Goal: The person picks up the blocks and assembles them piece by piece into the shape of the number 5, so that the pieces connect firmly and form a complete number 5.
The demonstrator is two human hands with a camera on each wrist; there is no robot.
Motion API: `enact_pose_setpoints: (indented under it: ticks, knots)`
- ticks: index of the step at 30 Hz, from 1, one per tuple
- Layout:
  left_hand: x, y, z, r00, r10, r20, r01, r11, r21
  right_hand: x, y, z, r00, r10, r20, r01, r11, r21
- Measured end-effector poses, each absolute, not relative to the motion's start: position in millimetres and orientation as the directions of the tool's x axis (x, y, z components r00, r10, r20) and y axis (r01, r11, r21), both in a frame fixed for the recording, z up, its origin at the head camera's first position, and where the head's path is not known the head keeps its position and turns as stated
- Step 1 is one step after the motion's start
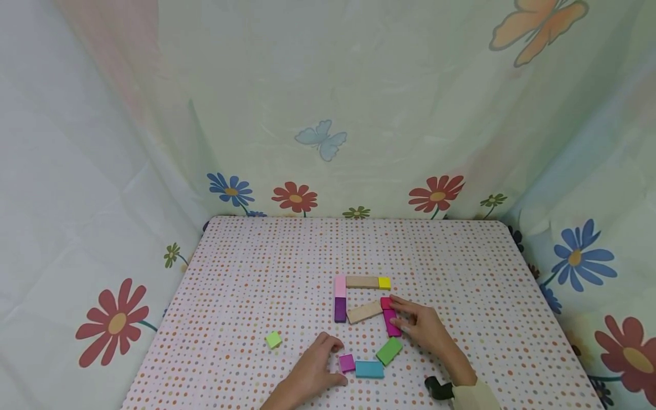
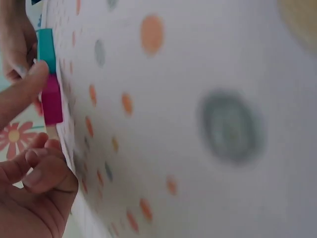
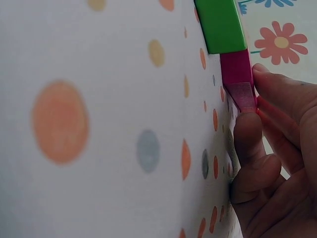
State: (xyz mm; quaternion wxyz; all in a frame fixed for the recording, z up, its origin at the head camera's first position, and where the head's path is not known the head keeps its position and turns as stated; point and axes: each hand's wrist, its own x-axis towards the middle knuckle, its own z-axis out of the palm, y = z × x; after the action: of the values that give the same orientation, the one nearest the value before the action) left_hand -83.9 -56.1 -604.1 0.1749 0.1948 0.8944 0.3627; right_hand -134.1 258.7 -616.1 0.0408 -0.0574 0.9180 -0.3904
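My right hand (image 1: 425, 327) rests its fingertips against the right side of the layout, at the red cube (image 1: 385, 303) and the magenta block (image 1: 392, 323) below it. In the right wrist view, the thumb touches that magenta block (image 3: 237, 69), just past the green block (image 3: 223, 25). My left hand (image 1: 314, 367) hovers left of the small magenta cube (image 1: 347, 363), thumb and fingers apart, holding nothing. Beside that cube lies a blue block (image 1: 369, 369), followed by the green block (image 1: 389, 351). A tilted wooden block (image 1: 365, 312) meets the red cube.
Farther back, a wooden block (image 1: 362, 282) joins a yellow cube (image 1: 384, 283) to a pink block (image 1: 340, 286), with a purple block (image 1: 340, 310) below. A lime cube (image 1: 274, 340) lies apart on the left. The dotted table (image 1: 246, 267) meets flowered curtains behind.
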Motion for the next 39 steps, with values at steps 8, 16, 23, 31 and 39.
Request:
enact_pose_setpoints:
  ticks: [8, 16, 23, 31, 39]
  knots:
    - [-106, -113, -597, -0.898, 0.433, -0.082, 0.199, 0.566, 0.8, -134, 259, -618, -0.99, -0.134, -0.037, -0.067, 0.691, -0.72]
    - [-122, -174, -595, -0.936, 0.317, -0.152, 0.099, 0.653, 0.751, -134, 259, -618, -0.989, -0.137, -0.047, -0.062, 0.691, -0.72]
    - [-124, -191, -607, -0.938, 0.297, -0.179, 0.043, 0.611, 0.791, -133, 258, -616, -0.991, -0.134, -0.023, -0.079, 0.702, -0.708]
    - [-124, -203, -608, -0.913, 0.358, -0.195, 0.025, 0.526, 0.85, -133, 257, -616, -0.99, -0.139, -0.004, -0.096, 0.702, -0.705]
    - [-126, -207, -610, -0.911, 0.366, -0.191, 0.029, 0.518, 0.855, -133, 258, -616, -0.99, -0.141, -0.02, -0.086, 0.703, -0.706]
